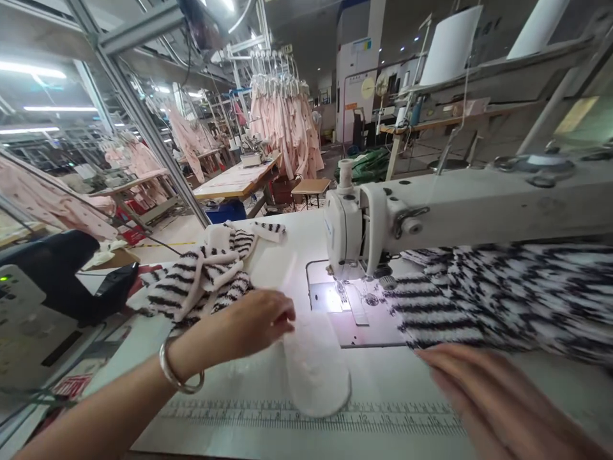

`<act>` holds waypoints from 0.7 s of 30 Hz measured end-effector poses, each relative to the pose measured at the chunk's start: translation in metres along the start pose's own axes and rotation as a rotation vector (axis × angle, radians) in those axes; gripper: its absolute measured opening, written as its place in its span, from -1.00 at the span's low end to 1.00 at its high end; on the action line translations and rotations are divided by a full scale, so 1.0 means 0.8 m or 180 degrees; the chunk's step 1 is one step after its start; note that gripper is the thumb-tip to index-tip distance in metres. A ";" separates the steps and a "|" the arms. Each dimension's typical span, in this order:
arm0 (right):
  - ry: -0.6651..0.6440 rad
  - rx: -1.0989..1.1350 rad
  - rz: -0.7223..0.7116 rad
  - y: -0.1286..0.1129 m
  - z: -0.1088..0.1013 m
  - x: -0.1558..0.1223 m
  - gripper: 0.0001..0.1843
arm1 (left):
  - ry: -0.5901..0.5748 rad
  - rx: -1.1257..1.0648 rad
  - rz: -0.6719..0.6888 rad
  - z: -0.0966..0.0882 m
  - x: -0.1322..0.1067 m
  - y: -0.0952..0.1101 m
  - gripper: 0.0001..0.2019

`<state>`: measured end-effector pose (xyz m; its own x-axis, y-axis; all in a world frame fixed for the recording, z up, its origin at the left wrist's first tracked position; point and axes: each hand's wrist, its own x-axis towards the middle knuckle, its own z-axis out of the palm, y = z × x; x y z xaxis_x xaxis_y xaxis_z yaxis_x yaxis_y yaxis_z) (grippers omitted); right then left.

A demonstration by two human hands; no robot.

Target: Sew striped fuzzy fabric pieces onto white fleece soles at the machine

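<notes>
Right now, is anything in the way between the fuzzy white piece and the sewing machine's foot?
Nothing visible stands between the white piece and the foot; just the lit metal plate shows there. The striped cloth lies off to the right.

Blurred right hand point(498, 393), cropped sewing machine point(479, 214)
</notes>
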<state>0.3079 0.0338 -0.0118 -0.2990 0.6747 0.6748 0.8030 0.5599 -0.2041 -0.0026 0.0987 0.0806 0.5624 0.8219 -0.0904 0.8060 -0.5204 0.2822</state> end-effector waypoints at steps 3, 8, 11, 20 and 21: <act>-0.0145 0.0364 -0.0349 -0.051 0.025 0.014 -0.79 | 0.0519 0.0145 -0.0332 -0.001 0.013 -0.026 -0.83; -0.0412 0.0204 -0.0081 -0.121 0.079 0.023 -0.59 | 0.0946 0.0379 -0.0486 -0.032 0.047 -0.040 -0.82; -0.0264 0.0107 -0.0048 -0.111 0.076 0.021 -0.62 | 0.0841 0.0302 -0.0277 -0.027 0.044 -0.020 -0.84; -0.0189 -0.0856 0.0558 0.018 -0.007 0.030 -0.75 | 0.0017 -0.0420 0.0464 0.074 0.014 0.036 -0.86; -0.0264 -0.0824 0.0576 0.024 -0.006 0.032 -0.75 | 0.0026 -0.0640 0.0504 0.074 0.017 0.043 -0.85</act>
<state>0.3182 0.0593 0.0052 -0.1719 0.7950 0.5818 0.9482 0.2937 -0.1211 0.0433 0.0781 0.0326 0.6765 0.7361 -0.0225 0.6545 -0.5870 0.4765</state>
